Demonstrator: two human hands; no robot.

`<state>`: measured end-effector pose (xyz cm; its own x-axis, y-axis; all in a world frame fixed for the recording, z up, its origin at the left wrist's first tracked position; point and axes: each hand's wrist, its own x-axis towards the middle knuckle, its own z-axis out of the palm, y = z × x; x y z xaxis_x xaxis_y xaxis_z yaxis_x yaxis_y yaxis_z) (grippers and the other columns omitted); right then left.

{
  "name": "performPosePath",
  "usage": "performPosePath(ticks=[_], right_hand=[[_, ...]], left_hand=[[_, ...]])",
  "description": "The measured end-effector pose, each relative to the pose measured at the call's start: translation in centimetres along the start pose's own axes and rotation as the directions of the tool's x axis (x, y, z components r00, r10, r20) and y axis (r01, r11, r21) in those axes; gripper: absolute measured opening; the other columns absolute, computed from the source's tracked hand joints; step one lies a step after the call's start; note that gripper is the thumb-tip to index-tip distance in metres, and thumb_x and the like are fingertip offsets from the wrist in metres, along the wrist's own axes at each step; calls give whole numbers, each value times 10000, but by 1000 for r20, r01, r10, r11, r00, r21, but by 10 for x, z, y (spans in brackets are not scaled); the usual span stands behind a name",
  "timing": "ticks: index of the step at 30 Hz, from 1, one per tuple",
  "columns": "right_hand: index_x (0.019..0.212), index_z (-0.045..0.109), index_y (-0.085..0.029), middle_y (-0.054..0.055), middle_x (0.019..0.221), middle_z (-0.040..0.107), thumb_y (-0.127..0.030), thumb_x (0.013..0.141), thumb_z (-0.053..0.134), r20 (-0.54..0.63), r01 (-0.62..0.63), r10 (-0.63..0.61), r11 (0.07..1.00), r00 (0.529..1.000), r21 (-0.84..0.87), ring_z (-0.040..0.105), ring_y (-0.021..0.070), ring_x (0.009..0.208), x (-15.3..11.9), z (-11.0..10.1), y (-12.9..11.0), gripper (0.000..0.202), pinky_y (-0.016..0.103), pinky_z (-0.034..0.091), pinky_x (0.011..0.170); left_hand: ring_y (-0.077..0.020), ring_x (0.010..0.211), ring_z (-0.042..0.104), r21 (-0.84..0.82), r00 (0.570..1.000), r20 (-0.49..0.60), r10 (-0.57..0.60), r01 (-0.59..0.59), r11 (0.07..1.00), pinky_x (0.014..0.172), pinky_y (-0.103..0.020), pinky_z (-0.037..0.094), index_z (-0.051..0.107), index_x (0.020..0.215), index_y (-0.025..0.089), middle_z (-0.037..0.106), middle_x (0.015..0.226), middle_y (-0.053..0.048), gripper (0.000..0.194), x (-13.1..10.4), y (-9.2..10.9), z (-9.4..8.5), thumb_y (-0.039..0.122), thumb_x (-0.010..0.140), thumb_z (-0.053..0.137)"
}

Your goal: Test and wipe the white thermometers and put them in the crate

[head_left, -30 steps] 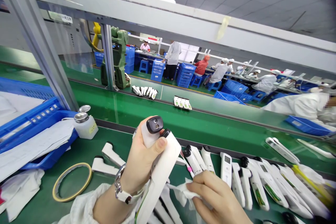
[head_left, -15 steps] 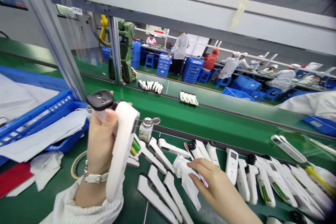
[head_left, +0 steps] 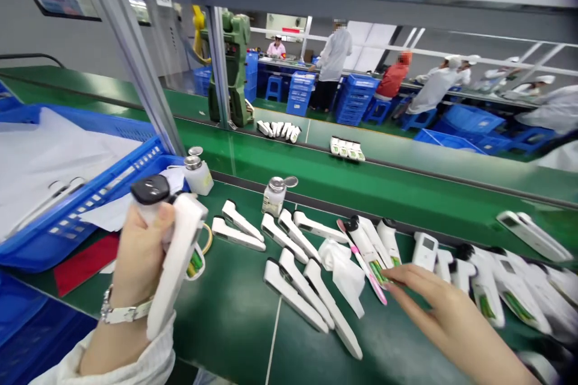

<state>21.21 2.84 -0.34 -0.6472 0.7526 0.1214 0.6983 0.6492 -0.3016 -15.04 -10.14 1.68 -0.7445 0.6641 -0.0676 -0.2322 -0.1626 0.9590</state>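
Note:
My left hand [head_left: 142,240] is closed around white handheld infrared thermometers, raised above the bench at left. One held thermometer [head_left: 176,261] faces me side-on with its long handle pointing down. Beside it, a black head with two round openings [head_left: 150,189] tops another held body, and green shows in an open handle [head_left: 195,263] behind. Stretched out at right, my right hand [head_left: 433,301] has its fingertips at the lower end of a lying thermometer [head_left: 366,246] with green inside its handle. A pink-ended brush-like stick [head_left: 361,261] and a crumpled white cloth [head_left: 345,271] lie left of these fingertips.
Several thermometers [head_left: 311,295] lie mid-bench, and more [head_left: 490,289] line the right side. Two dispenser bottles [head_left: 273,195] [head_left: 198,175] stand near the back edge. A blue crate [head_left: 112,183] flanks the left, beside a metal post [head_left: 130,51]. People work at benches beyond the conveyor.
The view has swung left and down. My right hand has moved from beside the crumpled cloth to the lower end of a lying thermometer. My left hand still holds its thermometers.

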Motion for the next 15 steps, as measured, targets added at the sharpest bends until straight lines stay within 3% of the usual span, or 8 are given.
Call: performPosePath(ticks=[4, 7, 9, 11, 15], right_hand=[[869, 651, -235, 69, 870, 704, -418, 838, 495, -86, -180, 183, 983, 979, 47, 681, 232, 751, -57, 0, 15, 243, 295, 552, 620], [873, 649, -228, 72, 879, 696, -394, 833, 525, -116, -289, 307, 946, 945, 149, 670, 228, 778, -102, 7, 19, 211, 289, 536, 656], [867, 647, -217, 75, 867, 683, -369, 836, 533, -138, -338, 375, 912, 916, 232, 652, 226, 785, -132, 14, 19, 193, 302, 515, 694], [869, 644, -206, 77, 862, 668, -356, 848, 521, -157, -399, 455, 869, 876, 293, 634, 222, 784, -160, 22, 18, 195, 311, 499, 708], [869, 648, -191, 73, 834, 656, -341, 865, 495, -166, -526, 606, 773, 778, 356, 623, 211, 751, -216, 47, 12, 214, 304, 497, 658]], left_hand=[[-69, 537, 555, 20, 977, 190, -95, 93, 996, 491, -181, 460, 532, 1073, 273, 633, 833, 57, 479, -19, -40, 25, 294, 651, 758], [-65, 639, 570, 28, 898, 394, -194, 199, 980, 570, -156, 472, 531, 1098, 251, 618, 879, 39, 503, -43, -64, 53, 269, 652, 762], [-63, 643, 564, 47, 796, 533, -286, 310, 950, 568, -146, 467, 534, 1089, 243, 609, 843, 38, 484, -64, -74, 74, 269, 660, 756], [-57, 622, 557, 99, 658, 646, -386, 429, 898, 563, -142, 467, 547, 1044, 231, 600, 798, 42, 421, -86, -80, 95, 273, 676, 745], [-71, 605, 567, 286, 376, 746, -549, 564, 775, 548, -164, 482, 565, 968, 194, 603, 765, 22, 327, -129, -92, 131, 309, 704, 719]])
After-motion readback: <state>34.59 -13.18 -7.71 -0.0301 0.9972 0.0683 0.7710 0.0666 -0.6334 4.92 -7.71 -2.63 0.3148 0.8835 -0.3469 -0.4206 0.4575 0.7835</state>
